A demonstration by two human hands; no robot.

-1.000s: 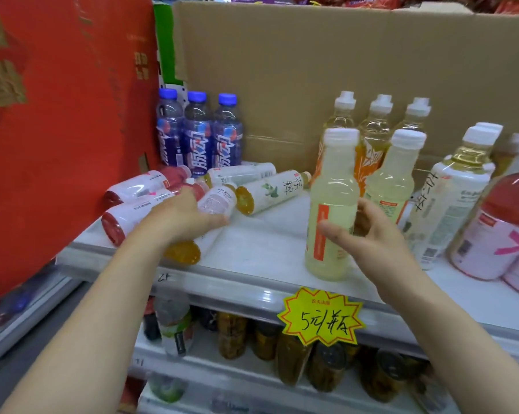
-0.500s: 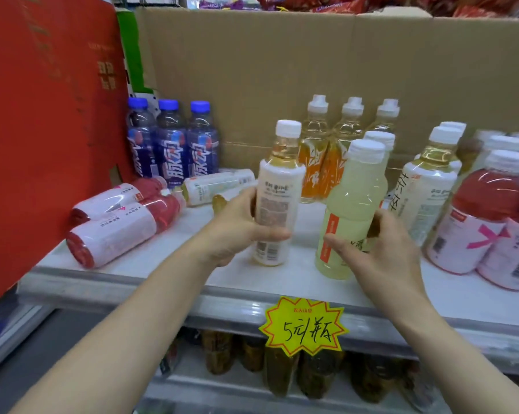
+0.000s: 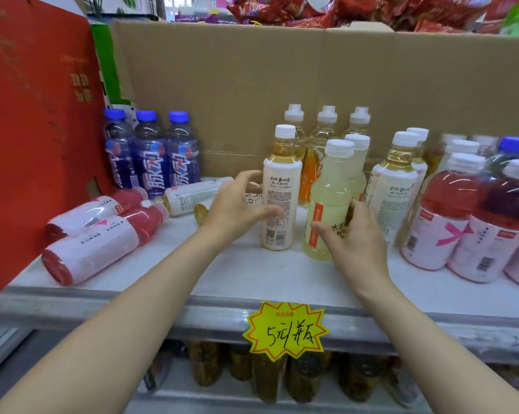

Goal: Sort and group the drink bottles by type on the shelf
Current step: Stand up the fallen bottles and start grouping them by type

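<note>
On the white shelf [image 3: 168, 279], a white-labelled tea bottle [image 3: 280, 186] stands upright. My left hand [image 3: 237, 207] is just left of it, fingers spread, thumb across its label. My right hand [image 3: 353, 237] grips a pale yellow drink bottle [image 3: 327, 201] standing beside the tea bottle. Three blue bottles [image 3: 150, 156] stand at the back left. Two red bottles [image 3: 102, 234] and a white-labelled tea bottle [image 3: 192, 195] lie on their sides at the left. More tea bottles [image 3: 395, 186] and red bottles [image 3: 443, 216] stand at the right.
A cardboard box [image 3: 282, 79] forms the back wall, with orange-labelled bottles [image 3: 327, 130] in front of it. A red carton [image 3: 34, 130] closes the left side. A yellow price tag [image 3: 285, 330] hangs on the shelf edge. Dark bottles [image 3: 267, 377] fill the shelf below.
My left hand picked a tea bottle from the lying pile, stood it upright beside the pale yellow bottle and spread its fingers off it. My right hand stayed on the pale yellow bottle.
</note>
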